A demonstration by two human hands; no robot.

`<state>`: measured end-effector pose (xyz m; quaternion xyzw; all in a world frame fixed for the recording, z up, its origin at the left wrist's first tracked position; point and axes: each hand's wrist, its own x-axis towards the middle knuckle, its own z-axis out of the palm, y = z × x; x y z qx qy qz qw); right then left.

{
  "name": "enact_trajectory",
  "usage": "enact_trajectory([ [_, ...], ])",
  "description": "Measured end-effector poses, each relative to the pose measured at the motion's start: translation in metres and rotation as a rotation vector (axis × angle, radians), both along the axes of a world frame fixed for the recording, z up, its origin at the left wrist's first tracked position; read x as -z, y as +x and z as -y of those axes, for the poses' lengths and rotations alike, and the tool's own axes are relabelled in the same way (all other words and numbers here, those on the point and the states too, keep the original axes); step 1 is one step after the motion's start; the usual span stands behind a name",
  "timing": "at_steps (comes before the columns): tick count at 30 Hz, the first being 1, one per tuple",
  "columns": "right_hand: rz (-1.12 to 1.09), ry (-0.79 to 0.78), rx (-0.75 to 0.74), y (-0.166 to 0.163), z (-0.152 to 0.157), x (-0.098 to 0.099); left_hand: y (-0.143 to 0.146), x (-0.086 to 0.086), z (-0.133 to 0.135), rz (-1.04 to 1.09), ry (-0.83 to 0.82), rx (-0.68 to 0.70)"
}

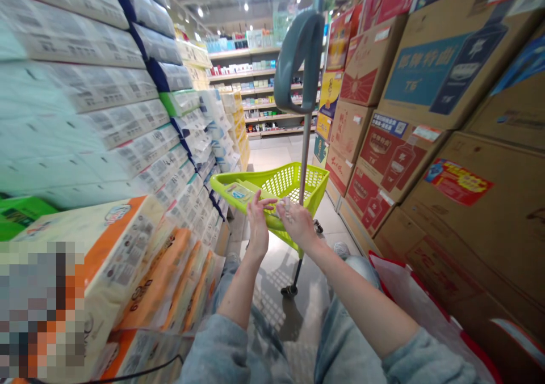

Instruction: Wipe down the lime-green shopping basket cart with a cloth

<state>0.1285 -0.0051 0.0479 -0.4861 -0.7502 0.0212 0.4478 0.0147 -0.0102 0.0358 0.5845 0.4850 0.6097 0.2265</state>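
Lime plastic basket (251, 177) looks light, stiff, best held by handle (284, 69); left hand (258, 220) spread, right hand (299, 224) curled, contents unclear.

"郎牌特曲 t6" on blue-panelled carton (438, 60), "t8" on red-printed carton (389, 160), "6" on orange pack (155, 276)

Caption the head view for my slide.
Left hand and right hand in front of a lime-green wheeled basket, between stacked packages and cardboard boxes.

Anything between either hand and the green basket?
Nothing visible on the near side: left hand and right hand overlap the green basket in view. The grey pole crosses its far side, beyond the right hand.
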Motion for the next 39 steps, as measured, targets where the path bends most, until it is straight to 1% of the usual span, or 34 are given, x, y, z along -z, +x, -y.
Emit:
enact_trajectory([
  [2,0.031,0.119,0.020,-0.006,0.012,0.008,0.000,-0.002,0.002,0.022,0.019,0.014],
  [4,0.089,0.198,0.062,-0.012,0.023,0.013,-0.001,-0.005,0.005,0.032,0.018,0.018],
  [6,0.132,0.211,0.083,-0.016,0.026,0.014,-0.002,-0.008,0.009,0.062,0.008,0.046],
  [8,0.126,0.192,0.081,-0.016,0.022,0.013,-0.004,-0.009,0.013,0.106,0.016,0.107],
  [10,0.073,0.175,0.050,-0.013,0.014,0.011,-0.009,-0.008,0.016,0.138,0.041,0.164],
  [12,-0.032,0.154,-0.021,-0.008,0.004,0.012,-0.015,-0.006,0.018,0.154,0.081,0.175],
  [13,-0.101,0.137,-0.072,-0.006,0.000,0.012,-0.018,-0.004,0.018,0.157,0.103,0.159],
  [15,-0.256,0.083,-0.179,-0.001,-0.006,0.015,-0.026,-0.003,0.017,0.135,0.146,0.083],
  [17,-0.402,0.011,-0.261,0.003,-0.010,0.017,-0.034,-0.004,0.014,0.061,0.168,-0.021],
  [19,-0.516,-0.059,-0.317,0.007,-0.012,0.018,-0.044,-0.007,0.009,-0.020,0.176,-0.095],
  [23,-0.641,-0.131,-0.403,0.017,-0.012,0.016,-0.065,-0.012,-0.006,-0.111,0.167,-0.148],
  [27,-0.664,-0.171,-0.446,0.031,-0.011,0.012,-0.080,-0.010,-0.020,-0.278,0.131,-0.209],
  [31,-0.652,-0.194,-0.458,0.044,-0.009,0.007,-0.085,-0.012,-0.028,-0.473,0.131,-0.229],
  [36,-0.639,-0.236,-0.509,0.058,-0.011,0.000,-0.086,-0.021,-0.030,-0.651,0.137,-0.228],
  [39,-0.613,-0.261,-0.553,0.066,-0.017,0.001,-0.083,-0.024,-0.027,-0.755,0.117,-0.277],
])
